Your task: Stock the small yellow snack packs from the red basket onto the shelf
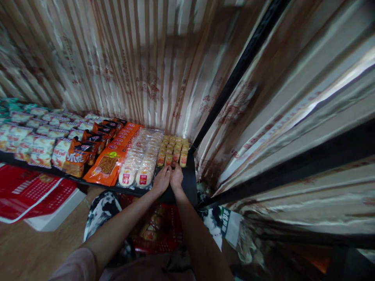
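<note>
At the right end of the black shelf, my left hand and my right hand are side by side, their fingers curled in and meeting. A small dark spot shows between the fingertips, too small to name. Just beyond the fingers stand rows of small yellow packs with red labels on the front ones. Left of my hands lie clear-wrapped rows of round white crackers with red labels. Whatever the fingers hold, if anything, is hidden.
Farther left are orange flat snack bags, orange-and-black snack bags and many white packets. A black post rises at the right before printed sheeting. Red-and-white boxes stand on the floor.
</note>
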Demonstrator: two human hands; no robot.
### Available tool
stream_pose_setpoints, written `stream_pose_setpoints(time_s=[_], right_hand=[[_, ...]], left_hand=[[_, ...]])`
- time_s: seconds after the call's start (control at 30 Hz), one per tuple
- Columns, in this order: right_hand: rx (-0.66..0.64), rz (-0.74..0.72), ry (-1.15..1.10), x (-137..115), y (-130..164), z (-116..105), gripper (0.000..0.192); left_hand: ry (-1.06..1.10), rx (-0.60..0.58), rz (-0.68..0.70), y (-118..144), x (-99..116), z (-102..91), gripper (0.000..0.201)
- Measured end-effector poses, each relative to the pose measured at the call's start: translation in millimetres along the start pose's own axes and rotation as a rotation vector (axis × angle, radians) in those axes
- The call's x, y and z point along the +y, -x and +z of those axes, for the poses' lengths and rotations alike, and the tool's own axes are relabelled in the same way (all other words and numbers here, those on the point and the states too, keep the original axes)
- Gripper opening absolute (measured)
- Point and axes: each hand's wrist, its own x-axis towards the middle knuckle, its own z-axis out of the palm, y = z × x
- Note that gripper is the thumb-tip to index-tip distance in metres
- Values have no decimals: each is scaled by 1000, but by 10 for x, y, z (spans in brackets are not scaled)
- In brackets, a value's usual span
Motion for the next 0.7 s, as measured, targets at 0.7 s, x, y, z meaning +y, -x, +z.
stream_pose_setpoints(time_s=[0.7], right_hand=[[25, -121, -158, 86, 251, -49, 37]], left_hand=[[-138, 66, 121, 162, -78, 35, 35]])
